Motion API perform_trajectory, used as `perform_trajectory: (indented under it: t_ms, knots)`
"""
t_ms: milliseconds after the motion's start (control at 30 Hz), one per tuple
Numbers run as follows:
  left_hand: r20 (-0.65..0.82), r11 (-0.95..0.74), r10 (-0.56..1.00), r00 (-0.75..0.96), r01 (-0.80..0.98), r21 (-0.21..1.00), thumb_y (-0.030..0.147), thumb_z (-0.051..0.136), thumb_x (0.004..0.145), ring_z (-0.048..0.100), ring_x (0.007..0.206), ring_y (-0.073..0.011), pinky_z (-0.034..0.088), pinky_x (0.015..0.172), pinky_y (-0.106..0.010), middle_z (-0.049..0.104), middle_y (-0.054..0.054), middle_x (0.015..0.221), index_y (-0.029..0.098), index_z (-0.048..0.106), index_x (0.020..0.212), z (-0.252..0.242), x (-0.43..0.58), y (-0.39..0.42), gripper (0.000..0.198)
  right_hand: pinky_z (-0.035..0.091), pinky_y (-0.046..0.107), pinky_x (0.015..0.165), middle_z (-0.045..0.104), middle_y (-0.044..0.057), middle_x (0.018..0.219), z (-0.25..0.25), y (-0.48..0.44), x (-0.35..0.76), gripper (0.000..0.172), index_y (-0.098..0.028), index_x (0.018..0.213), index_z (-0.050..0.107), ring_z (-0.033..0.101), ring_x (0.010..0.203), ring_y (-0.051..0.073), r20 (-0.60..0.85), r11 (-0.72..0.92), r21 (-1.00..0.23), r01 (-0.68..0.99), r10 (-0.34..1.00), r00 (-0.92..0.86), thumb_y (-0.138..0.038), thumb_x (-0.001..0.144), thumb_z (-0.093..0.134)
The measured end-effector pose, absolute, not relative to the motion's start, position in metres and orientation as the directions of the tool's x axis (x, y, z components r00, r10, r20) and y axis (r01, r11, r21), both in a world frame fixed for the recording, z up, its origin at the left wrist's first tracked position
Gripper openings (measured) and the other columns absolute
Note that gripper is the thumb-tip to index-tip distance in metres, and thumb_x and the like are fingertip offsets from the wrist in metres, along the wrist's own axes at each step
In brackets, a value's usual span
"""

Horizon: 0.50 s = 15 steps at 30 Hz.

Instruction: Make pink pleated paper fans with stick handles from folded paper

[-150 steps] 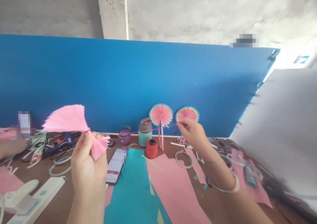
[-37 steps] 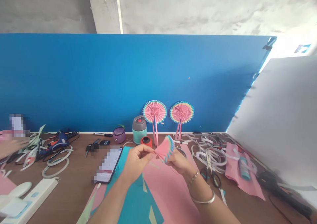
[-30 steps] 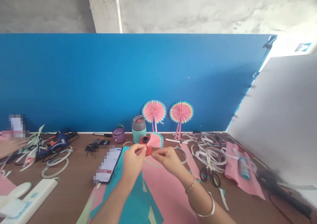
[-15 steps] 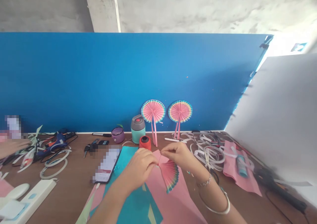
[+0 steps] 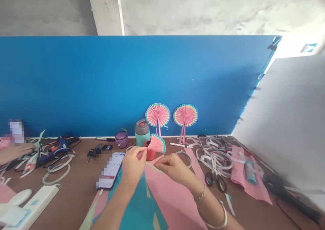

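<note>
the left hand [image 5: 133, 164] pinches a small pleated pink fan [image 5: 156, 144] at its base; the right hand [image 5: 172, 167], fingers loosely curled, holds nothing visible. just behind stand a red thread spool [image 5: 149, 154] and a teal bottle [image 5: 142, 132], with a phone [image 5: 111, 169] to the left.

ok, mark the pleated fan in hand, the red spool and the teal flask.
pleated fan [image 5: 157, 144], head view, middle of the pink pleats.
red spool [image 5: 150, 156], head view, lower side wall.
teal flask [image 5: 142, 138], head view, body under the lid.
</note>
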State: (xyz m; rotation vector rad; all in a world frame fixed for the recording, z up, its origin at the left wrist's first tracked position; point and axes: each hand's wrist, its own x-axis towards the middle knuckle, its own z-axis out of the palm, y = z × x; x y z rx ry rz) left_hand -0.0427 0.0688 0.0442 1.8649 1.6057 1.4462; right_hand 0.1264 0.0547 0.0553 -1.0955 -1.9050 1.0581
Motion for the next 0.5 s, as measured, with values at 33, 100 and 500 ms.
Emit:
perform_trajectory:
  t_ms: [33, 100, 500]
  knots:
    - [0.542, -0.373, 0.839, -0.052, 0.671, 0.641, 0.020, 0.052, 0.079, 0.061, 0.080, -0.0216, 0.043, 0.074, -0.034, 0.069, -0.005, 0.081, 0.020, 0.066, 0.076, 0.043, -0.044, 0.069, 0.015, 0.015, 0.025, 0.049, 0.028, -0.005, 0.049, 0.059, 0.050, 0.126, 0.037, -0.016, 0.046, 0.056, 0.018, 0.051, 0.008, 0.218, 0.381, -0.816, 0.434, 0.899, -0.380, -0.023, 0.082, 0.050]
    - [0.573, -0.445, 0.809, 0.135, 0.778, 0.444, 0.015, 0.047, 0.082, 0.059, 0.078, -0.0216, 0.040, 0.074, -0.036, 0.067, -0.005, 0.079, 0.020, 0.066, 0.075, 0.043, -0.044, 0.068, 0.021, 0.016, 0.025, 0.050, 0.030, -0.005, 0.047, 0.067, 0.042, 0.129, 0.037, -0.017, 0.046, 0.056, 0.019, 0.050, 0.009, 0.344, 0.467, -0.665, 0.583, 0.884, -0.316, -0.019, 0.082, 0.048]
    - [0.296, -0.492, 0.826, 0.480, 0.358, 0.794, 0.019, 0.055, 0.080, 0.057, 0.080, -0.0166, 0.042, 0.072, -0.027, 0.066, -0.002, 0.080, 0.021, 0.066, 0.075, 0.077, -0.035, 0.036, 0.012, 0.032, 0.022, 0.049, 0.058, 0.000, 0.057, 0.062, 0.074, 0.165, 0.015, -0.015, 0.060, 0.067, 0.043, 0.052, 0.009, 0.017, 0.058, -0.989, 0.137, 0.959, -0.282, -0.030, 0.060, 0.070]
